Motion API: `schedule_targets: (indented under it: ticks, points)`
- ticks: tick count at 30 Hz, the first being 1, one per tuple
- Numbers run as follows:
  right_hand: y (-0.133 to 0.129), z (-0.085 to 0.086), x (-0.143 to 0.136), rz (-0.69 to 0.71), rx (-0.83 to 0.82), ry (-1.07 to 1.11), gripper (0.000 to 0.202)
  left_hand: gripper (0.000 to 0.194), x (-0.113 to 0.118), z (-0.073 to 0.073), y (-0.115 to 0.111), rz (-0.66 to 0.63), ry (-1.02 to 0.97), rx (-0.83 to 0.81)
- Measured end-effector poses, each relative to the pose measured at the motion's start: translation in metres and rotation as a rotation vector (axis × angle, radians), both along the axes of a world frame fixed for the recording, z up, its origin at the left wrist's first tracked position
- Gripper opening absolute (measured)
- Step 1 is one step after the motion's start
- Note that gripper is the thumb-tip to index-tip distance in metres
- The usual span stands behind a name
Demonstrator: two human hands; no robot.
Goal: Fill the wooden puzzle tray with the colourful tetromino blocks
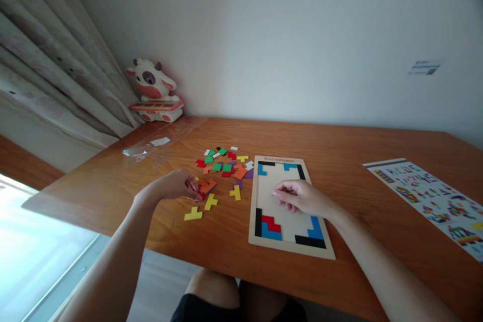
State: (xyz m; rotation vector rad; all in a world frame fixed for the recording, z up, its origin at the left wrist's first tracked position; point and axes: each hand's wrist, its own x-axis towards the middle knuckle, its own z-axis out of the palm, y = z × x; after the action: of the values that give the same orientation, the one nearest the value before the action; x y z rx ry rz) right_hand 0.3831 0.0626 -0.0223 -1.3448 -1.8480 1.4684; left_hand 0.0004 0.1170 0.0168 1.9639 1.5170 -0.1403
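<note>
Pointing longways forward, the pale wooden board [292, 223] sits under the loosely curled right hand [304, 197]; left of it, the left hand [176, 184] touches a red piece [203, 195], grip unclear.

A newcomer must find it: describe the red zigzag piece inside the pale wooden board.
On the brown wooden table, find the pale rectangular wooden board. In its near left corner, look just right of the straight black strip. There lies a flat red zigzag piece, against a flat blue piece; it is the only red one visible inside the board.
</note>
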Motion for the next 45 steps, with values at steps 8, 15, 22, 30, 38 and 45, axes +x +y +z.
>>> schedule_targets:
  ticks: [8, 15, 22, 30, 38, 45]
  points:
    - [0.006, 0.003, 0.012, -0.086, 0.027, 0.072, 0.039, 0.038, 0.010, 0.001, -0.006, 0.090, -0.058, 0.057]
    - [0.011, 0.003, 0.018, -0.144, 0.092, 0.082, 0.034, 0.037, 0.013, 0.010, -0.002, 0.062, 0.195, 0.050]
    - [0.015, 0.003, 0.028, -0.210, 0.130, 0.141, 0.041, 0.037, 0.005, 0.009, 0.006, -0.007, 0.164, -0.063]
    - [0.020, -0.002, 0.036, -0.300, 0.127, 0.218, 0.042, 0.038, 0.009, 0.004, 0.000, -0.006, 0.149, -0.043]
    - [0.020, 0.000, 0.035, -0.318, 0.106, 0.254, 0.040, 0.035, 0.021, 0.015, -0.012, -0.009, 0.008, 0.081]
    - [0.017, 0.002, 0.031, -0.299, 0.041, 0.284, 0.040, 0.033, 0.111, 0.020, -0.017, -0.238, -0.386, 0.454]
